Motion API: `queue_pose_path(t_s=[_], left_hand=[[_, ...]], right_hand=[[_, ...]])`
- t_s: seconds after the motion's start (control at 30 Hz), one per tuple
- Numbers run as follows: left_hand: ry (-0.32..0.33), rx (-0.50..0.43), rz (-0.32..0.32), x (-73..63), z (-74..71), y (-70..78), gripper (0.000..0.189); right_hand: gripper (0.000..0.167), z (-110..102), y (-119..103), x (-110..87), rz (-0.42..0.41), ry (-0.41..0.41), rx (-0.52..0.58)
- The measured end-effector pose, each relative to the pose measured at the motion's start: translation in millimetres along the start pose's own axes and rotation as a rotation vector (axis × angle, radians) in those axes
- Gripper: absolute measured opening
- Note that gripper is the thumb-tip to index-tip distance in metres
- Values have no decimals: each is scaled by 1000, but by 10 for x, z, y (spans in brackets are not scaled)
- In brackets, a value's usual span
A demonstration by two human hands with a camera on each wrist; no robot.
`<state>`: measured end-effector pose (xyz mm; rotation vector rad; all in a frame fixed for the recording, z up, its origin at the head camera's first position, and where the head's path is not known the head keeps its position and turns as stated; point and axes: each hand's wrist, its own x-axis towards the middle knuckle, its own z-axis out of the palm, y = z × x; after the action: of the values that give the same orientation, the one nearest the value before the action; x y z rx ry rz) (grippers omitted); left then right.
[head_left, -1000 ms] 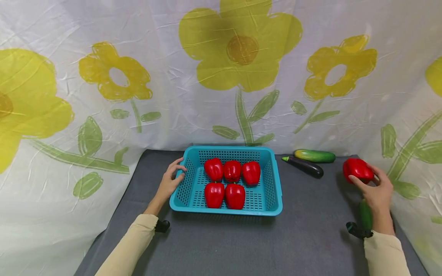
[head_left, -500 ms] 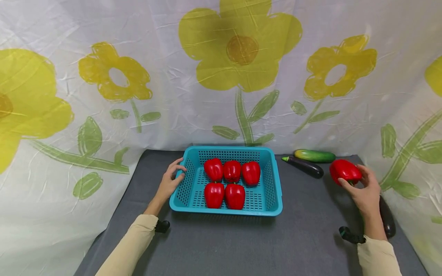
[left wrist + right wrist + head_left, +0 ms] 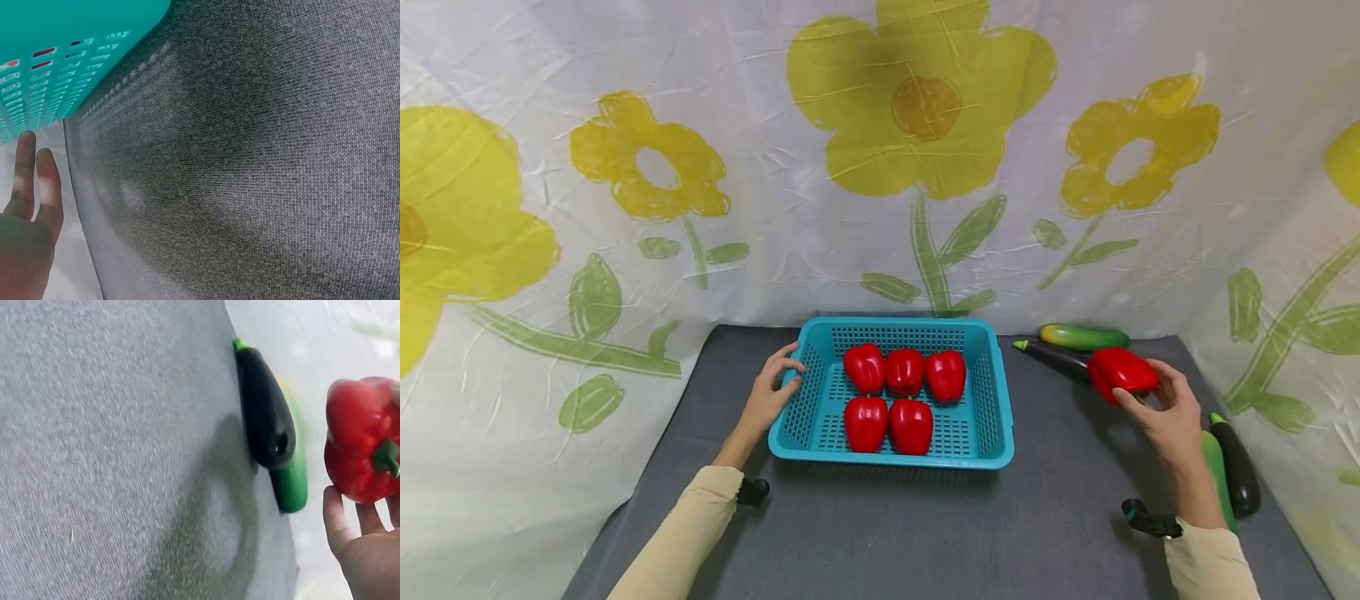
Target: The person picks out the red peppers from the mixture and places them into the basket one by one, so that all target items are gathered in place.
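Observation:
A glossy red bell pepper [image 3: 1116,373] is pinched between the thumb and fingers of my right hand [image 3: 1172,417], raised over the table's right side with its shadow below. In the right wrist view the pepper [image 3: 359,434] shows its green stem. The left hand [image 3: 769,392] is at the left rim of a blue perforated basket [image 3: 891,460], its fingertips overlapping the rim. Two of its fingers [image 3: 25,169] reach fairly straight up beside the basket wall in the left wrist view. Inside the basket lie several red bell peppers [image 3: 904,372] in two rows.
Behind the held pepper lie an eggplant [image 3: 1048,356] and a yellow-green cucumber-like vegetable [image 3: 1084,337]. Another eggplant [image 3: 1236,467] and a green one of similar long shape [image 3: 1216,471] lie by the right edge, partly behind the forearm. A flowered cloth [image 3: 760,242] hangs around the grey table [image 3: 887,533].
My right hand has carried the bell pepper leftward, uncovering the eggplant and green vegetable at the right edge; the pepper now overlaps the back eggplant. My left hand and the basket stay put.

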<state>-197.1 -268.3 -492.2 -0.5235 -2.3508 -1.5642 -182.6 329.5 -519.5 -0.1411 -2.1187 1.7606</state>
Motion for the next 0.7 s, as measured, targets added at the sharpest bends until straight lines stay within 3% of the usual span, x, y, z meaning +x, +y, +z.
queue_pose_path(t_s=[0.13,0.23,0.43,0.57,0.7], left_hand=[[3,1,7,-2,6,-65,13],[17,-8,19,-4,15,-194,13],[27,-19,27,-20,25,-468,13],[26,-31,16,-16,21,-506,13],[26,-23,6,-11,18,-508,13]], right_hand=[[70,47,-8,-14,-1,-32,2],[69,84,-23,-29,0,-41,7],[67,147,-79,-83,1,-111,205],[66,182,-144,-106,-3,-156,315],[61,200,-215,-104,-20,-161,331]])
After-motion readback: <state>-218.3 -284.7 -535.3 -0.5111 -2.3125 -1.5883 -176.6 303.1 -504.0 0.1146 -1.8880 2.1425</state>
